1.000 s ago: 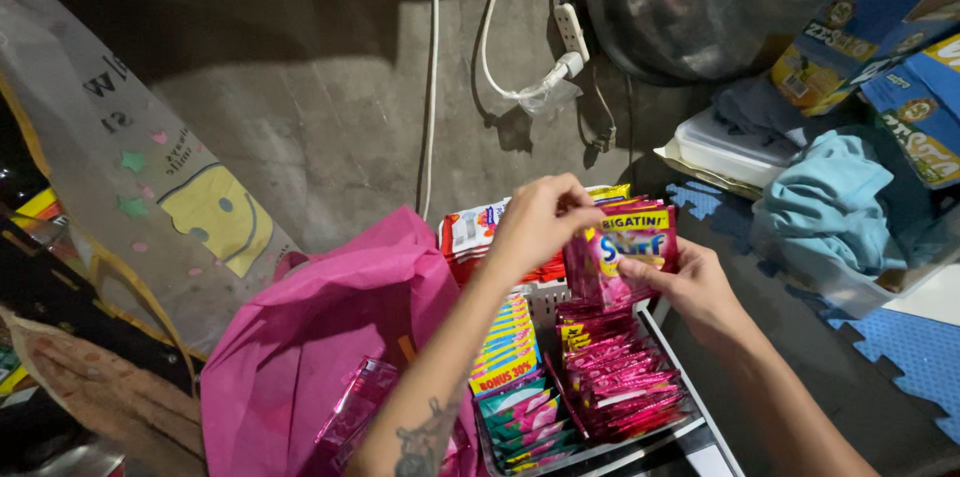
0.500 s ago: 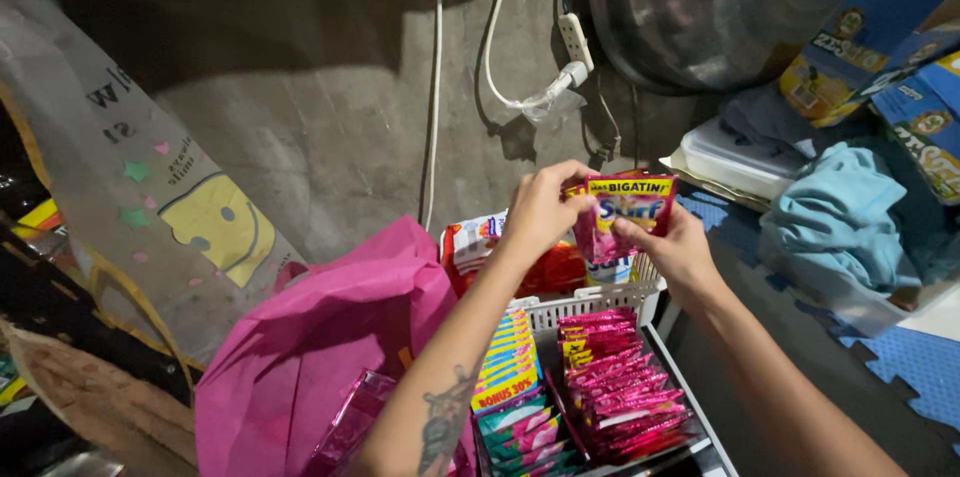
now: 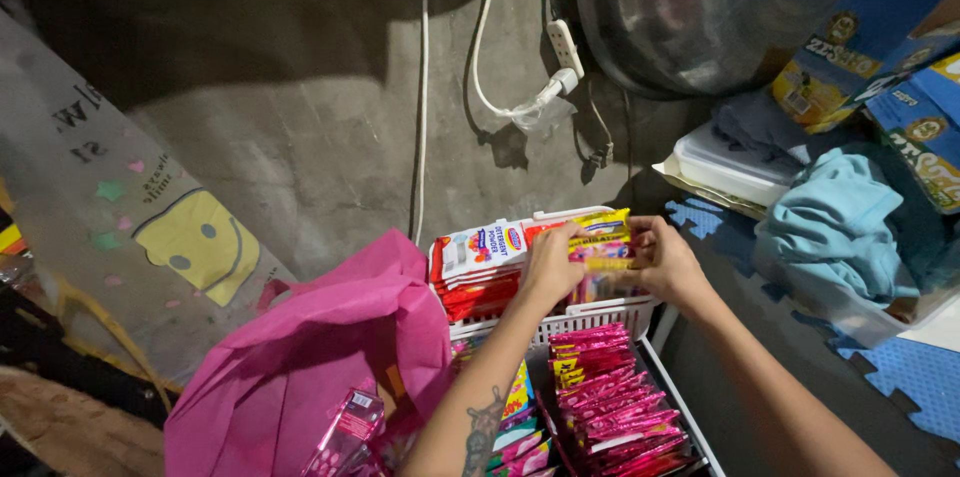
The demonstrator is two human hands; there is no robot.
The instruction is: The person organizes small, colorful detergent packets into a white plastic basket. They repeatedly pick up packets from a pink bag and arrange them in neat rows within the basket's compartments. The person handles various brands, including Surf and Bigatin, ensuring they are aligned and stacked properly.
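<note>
Together, the left hand point(image 3: 552, 267) and right hand point(image 3: 668, 262) were clamped on a small stack of yellow-and-red sachets point(image 3: 600, 237), held upright over the back of the white basket point(image 3: 600, 315), just beside the red-and-white sachets point(image 3: 482, 259). The stack looked light, thin and floppy, with slick film likely to slide apart. Pinching it at both ends, as here, seemed the surest hold.

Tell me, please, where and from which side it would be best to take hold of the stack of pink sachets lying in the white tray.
Probably by its two long sides, coming down from above. The pink sachets lie flat and overlapped in a row, top faces open, with the white tray wall close on the right, so pinching across the pile seems easiest. Both the left hand and right hand are busy holding a yellow-topped packet.
</note>
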